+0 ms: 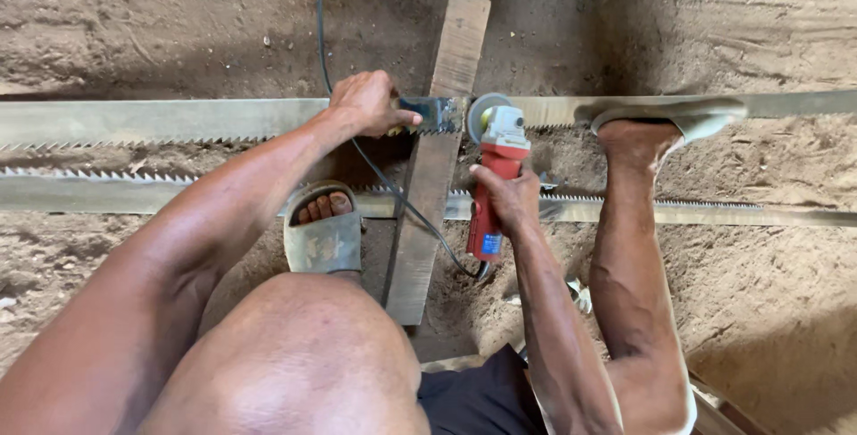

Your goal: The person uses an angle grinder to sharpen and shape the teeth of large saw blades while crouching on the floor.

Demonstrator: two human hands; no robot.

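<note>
I look down and see two long saw blades lying flat on the dirt floor, side by side, with a plank (pixel 435 158) lying across under them. The plank lifts the blades off the dirt, so the teeth are easy to get at. My left hand (pixel 368 103) presses down on the far blade (pixel 178 119) just left of the plank, with its fingers wrapped over the top of the steel; I think this keeps the blade from shaking. My right hand (pixel 511 196) is clamped around the red grinder (pixel 494 181), just right of the plank. The grinder points away from me, and its round disc (pixel 486 112) sits right at the toothed edge of the far blade, close to my left thumb. Its black cord (pixel 393 190) runs over the plank and away up the floor. My left foot (pixel 323 228) in a sandal stands at the near blade (pixel 714 214), left of the plank, and my right foot (pixel 665 123) rests on the far blade, well right of the plank. The feet seem to pin the long steel down so it stays still.
</note>
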